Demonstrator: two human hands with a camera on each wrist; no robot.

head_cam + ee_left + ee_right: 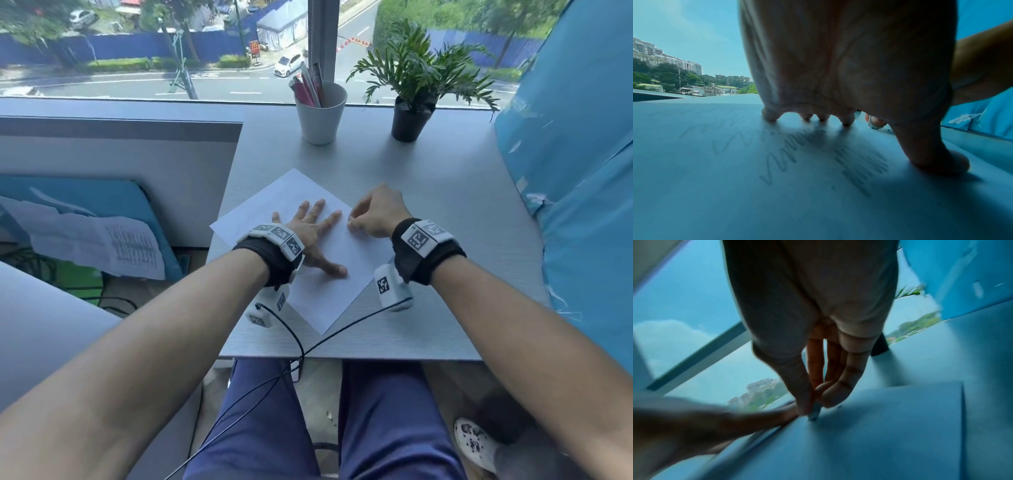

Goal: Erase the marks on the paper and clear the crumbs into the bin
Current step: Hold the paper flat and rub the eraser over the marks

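Note:
A white sheet of paper [329, 291] lies turned like a diamond on the grey desk [428, 192]. My left hand [308, 233] presses flat on the paper with its fingers spread. Under this palm, grey pencil scribbles [818, 162] show on the paper [715, 194] in the left wrist view. My right hand [373, 214] pinches a small eraser [813, 414] between thumb and fingers at the sheet's right edge, its tip down on the paper [879, 426]. The eraser [875, 124] also shows past the left palm, with dark crumbs beside it. No bin is in view.
A white cup of pens [320, 113] and a black potted plant [412, 102] stand at the back of the desk by the window. Blue wrapped material [575, 171] flanks the right side. A grey partition [120, 154] borders the left. Cables [291, 349] hang off the front edge.

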